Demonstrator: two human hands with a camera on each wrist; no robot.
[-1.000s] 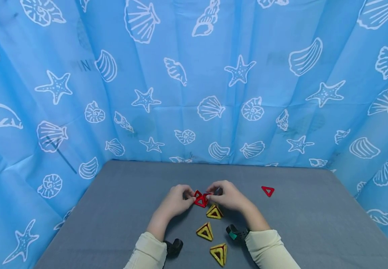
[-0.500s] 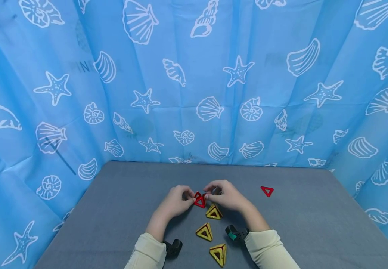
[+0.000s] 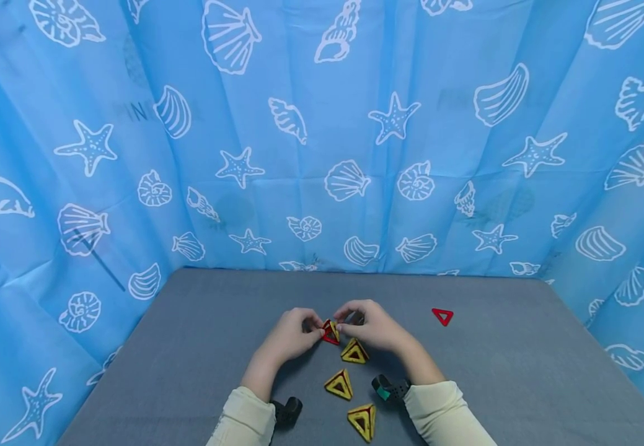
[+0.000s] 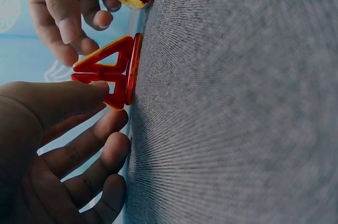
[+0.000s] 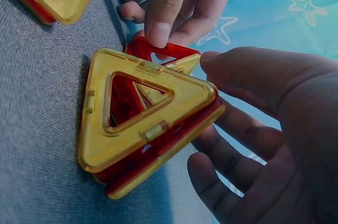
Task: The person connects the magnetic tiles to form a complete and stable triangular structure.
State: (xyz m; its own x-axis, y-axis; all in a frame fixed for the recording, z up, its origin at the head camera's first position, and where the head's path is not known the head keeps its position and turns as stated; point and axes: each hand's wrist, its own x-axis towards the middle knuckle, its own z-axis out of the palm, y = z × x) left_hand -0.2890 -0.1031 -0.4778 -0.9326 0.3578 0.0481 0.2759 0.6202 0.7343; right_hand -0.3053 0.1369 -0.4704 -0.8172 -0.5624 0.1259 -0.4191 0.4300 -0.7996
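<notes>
In the head view my left hand (image 3: pixel 294 334) and right hand (image 3: pixel 372 325) meet over a small group of triangular magnetic tiles (image 3: pixel 330 338), red and yellow, standing on the table. My left thumb and forefinger pinch a red tile (image 4: pixel 116 94) of this group, which leans on a tile lying flat on the cloth. At the tip of the neighbouring tile (image 5: pixel 186 64), my right thumb and forefinger hold the upper corner. A yellow-and-red tile pyramid (image 5: pixel 198 97) stands just in front and partly hides the group in the right wrist view.
Two more yellow-and-red pyramids, a middle pyramid (image 3: pixel 339 385) and a near pyramid (image 3: pixel 362 422), stand between my forearms. One loose red triangle tile (image 3: pixel 442 310) lies to the right on the grey cloth (image 3: pixel 511 359). A blue shell-print curtain (image 3: pixel 377 204) hangs behind the table.
My right hand has moved slightly left towards the left hand. The tile at its fingertips has swung up against the group, and its yellow side now shows. The left hand stays nearly still.
</notes>
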